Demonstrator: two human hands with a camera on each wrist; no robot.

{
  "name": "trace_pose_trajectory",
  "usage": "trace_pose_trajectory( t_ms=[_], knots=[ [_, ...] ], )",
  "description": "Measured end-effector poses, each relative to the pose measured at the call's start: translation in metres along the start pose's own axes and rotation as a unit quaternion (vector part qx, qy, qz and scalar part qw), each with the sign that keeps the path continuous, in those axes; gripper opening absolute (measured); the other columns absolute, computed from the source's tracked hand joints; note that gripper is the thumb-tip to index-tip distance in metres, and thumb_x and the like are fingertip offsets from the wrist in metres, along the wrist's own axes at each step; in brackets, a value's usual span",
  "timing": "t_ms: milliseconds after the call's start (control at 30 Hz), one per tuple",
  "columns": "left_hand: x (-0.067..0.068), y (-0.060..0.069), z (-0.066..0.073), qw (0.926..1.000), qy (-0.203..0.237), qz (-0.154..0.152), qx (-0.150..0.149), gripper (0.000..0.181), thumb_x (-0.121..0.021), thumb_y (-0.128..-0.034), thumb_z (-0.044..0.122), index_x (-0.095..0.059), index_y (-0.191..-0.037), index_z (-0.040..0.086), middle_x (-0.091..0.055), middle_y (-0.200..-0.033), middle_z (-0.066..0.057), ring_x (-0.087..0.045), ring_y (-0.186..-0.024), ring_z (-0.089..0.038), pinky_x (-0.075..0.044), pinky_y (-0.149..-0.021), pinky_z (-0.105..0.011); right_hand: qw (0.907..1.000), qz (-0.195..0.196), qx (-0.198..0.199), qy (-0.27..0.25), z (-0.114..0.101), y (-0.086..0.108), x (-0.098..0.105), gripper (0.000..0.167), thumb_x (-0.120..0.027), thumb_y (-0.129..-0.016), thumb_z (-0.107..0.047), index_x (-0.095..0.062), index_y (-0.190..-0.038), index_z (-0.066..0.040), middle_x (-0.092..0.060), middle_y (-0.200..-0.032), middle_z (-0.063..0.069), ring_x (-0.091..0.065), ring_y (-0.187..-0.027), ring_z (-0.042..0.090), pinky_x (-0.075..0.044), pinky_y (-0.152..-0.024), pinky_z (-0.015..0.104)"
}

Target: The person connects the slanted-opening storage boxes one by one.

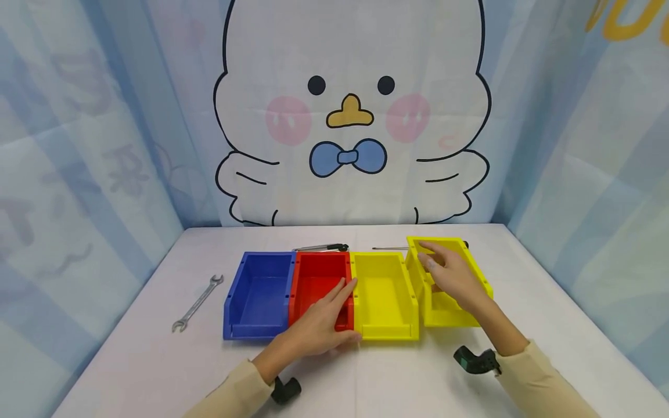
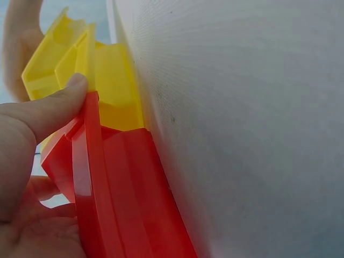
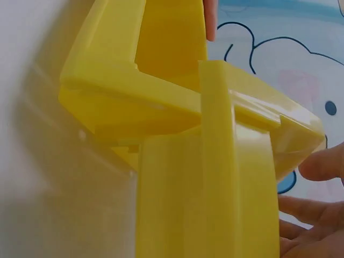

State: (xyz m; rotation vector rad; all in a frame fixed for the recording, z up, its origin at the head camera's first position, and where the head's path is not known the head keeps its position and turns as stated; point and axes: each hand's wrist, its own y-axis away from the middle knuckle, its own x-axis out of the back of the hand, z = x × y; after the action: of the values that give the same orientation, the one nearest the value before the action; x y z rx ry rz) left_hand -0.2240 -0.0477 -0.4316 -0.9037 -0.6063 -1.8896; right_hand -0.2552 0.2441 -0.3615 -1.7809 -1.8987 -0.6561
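Note:
My left hand (image 1: pixel 321 325) lies across the red bin (image 1: pixel 297 290). Its straight fingers rest at the wall shared with the middle yellow bin (image 1: pixel 387 333). In the left wrist view, the thumb (image 2: pixel 70 99) touches the front corner where red and yellow meet. My right hand (image 1: pixel 460 281) is over the right-hand yellow bin (image 1: pixel 452 320), fingers loosely spread near its left rim. That bin sits askew against the middle one, its front edge farther back. In the right wrist view, thumb and fingers (image 3: pixel 322 164) stand apart beside the yellow wall; contact is unclear.
A blue bin (image 1: pixel 256 333) stands left of the red one. Farther left lies a double open-ended wrench (image 1: pixel 198 304). Behind the bins are a black-handled tool (image 1: pixel 334 247) and a thin metal shaft (image 1: pixel 389 248), partly hidden. Curtains hang around the white table (image 1: pixel 130 371).

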Motion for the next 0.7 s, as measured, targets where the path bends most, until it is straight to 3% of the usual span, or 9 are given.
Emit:
trace_pose_trajectory(
  t_ms=[233, 400, 700],
  knots=[
    [0.000, 0.001, 0.000, 1.0000, -0.001, -0.001, 0.000, 0.108, -0.084, -0.0894, 0.043, -0.013, -0.170, 0.041, -0.021, -0.180, -0.006, -0.041, -0.157, -0.039, -0.051, -0.115, -0.061, 0.9975, -0.031, -0.060, -0.019, 0.005, -0.006, -0.004, 0.061, -0.043, -0.115, -0.040, -0.030, -0.168, -0.015, -0.038, -0.169, 0.023, -0.055, -0.139, 0.043, -0.065, -0.095, 0.039],
    [0.000, 0.001, -0.001, 1.0000, -0.004, 0.001, -0.001, 0.108, -0.084, -0.0895, 0.044, -0.012, -0.170, 0.042, -0.021, -0.179, -0.007, -0.042, -0.157, -0.039, -0.050, -0.116, -0.061, 0.9971, -0.038, -0.063, -0.022, 0.009, -0.010, -0.007, 0.062, -0.044, -0.114, -0.042, -0.030, -0.169, -0.014, -0.039, -0.168, 0.023, -0.055, -0.135, 0.040, -0.064, -0.097, 0.039],
    [0.002, 0.000, 0.001, 1.0000, -0.004, -0.004, 0.000, 0.108, -0.084, -0.0898, 0.042, -0.012, -0.171, 0.041, -0.021, -0.179, -0.005, -0.043, -0.156, -0.038, -0.050, -0.116, -0.061, 0.9984, -0.030, -0.043, -0.023, 0.015, -0.011, -0.013, 0.062, -0.047, -0.114, -0.043, -0.034, -0.167, -0.015, -0.040, -0.168, 0.022, -0.060, -0.128, 0.033, -0.065, -0.085, 0.032]
  ],
)
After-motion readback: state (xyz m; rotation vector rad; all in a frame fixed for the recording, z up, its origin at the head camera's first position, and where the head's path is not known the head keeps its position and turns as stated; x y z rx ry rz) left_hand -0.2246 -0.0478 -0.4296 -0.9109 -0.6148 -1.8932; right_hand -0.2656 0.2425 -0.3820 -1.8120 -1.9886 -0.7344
